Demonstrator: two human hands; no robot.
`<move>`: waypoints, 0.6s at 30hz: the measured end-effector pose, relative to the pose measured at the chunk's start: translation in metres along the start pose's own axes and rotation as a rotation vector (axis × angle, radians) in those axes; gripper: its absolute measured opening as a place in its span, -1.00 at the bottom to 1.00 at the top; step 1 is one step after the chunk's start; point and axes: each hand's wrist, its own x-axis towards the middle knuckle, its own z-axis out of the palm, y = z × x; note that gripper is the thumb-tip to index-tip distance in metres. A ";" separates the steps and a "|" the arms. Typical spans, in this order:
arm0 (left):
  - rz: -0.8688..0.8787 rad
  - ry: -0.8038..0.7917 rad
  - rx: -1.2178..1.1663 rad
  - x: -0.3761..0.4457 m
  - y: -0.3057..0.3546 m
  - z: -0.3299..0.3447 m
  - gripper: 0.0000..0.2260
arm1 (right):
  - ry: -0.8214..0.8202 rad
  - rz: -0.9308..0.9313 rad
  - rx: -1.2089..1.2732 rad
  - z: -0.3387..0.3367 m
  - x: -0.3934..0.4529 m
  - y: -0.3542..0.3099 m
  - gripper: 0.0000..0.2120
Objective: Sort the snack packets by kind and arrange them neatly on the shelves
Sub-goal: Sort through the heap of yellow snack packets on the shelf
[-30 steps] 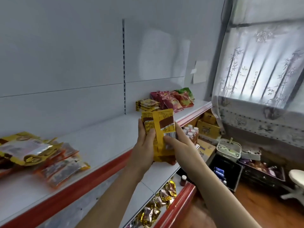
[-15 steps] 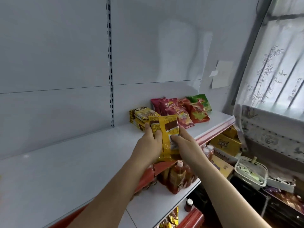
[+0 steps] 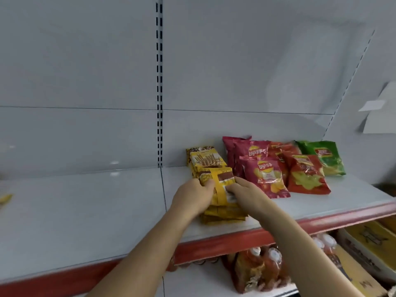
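Note:
A stack of yellow snack packets (image 3: 222,211) lies on the white shelf (image 3: 85,211), in front of another pile of yellow packets (image 3: 205,159) at the back. My left hand (image 3: 192,198) grips the stack's left side. My right hand (image 3: 244,194) holds its right side, thumb on the top packet's label. Right of them lie pink chip bags (image 3: 265,174), red-orange chip bags (image 3: 304,176) and a green chip bag (image 3: 323,157).
The shelf has a red front edge (image 3: 235,239). Below it stand wrapped bottles (image 3: 261,269) and yellow cartons (image 3: 368,241). A yellow packet corner (image 3: 5,199) shows at the far left. The slotted upright (image 3: 159,82) divides the back panel.
Both hands have carried the yellow packets rightward along the shelf and lowered them onto it in front of the yellow pile. The view has turned towards the chip bags.

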 end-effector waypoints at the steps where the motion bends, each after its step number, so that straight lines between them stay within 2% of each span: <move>1: -0.024 0.007 -0.035 0.001 0.001 0.002 -0.57 | -0.022 -0.011 -0.009 -0.004 0.004 0.000 -0.90; 5: -0.064 0.061 -0.114 -0.005 0.006 0.004 -0.55 | -0.119 -0.050 -0.055 -0.013 0.011 -0.002 -0.84; 9: -0.075 0.088 -0.083 -0.009 0.009 0.005 -0.59 | -0.115 -0.064 -0.058 -0.018 0.013 0.004 -0.86; 11: -0.076 0.099 -0.096 -0.010 0.009 0.004 -0.58 | -0.092 -0.097 -0.095 -0.019 0.013 0.008 -0.86; 13: -0.074 0.109 -0.071 -0.015 0.009 0.003 -0.56 | -0.039 -0.167 -0.199 -0.021 0.012 0.008 -0.75; 16: -0.058 0.203 0.096 -0.028 0.004 -0.004 -0.51 | 0.092 -0.322 -0.389 -0.024 0.007 0.003 -0.55; 18: -0.037 0.282 0.181 -0.040 0.000 -0.012 -0.47 | 0.145 -0.413 -0.506 -0.021 0.002 -0.004 -0.51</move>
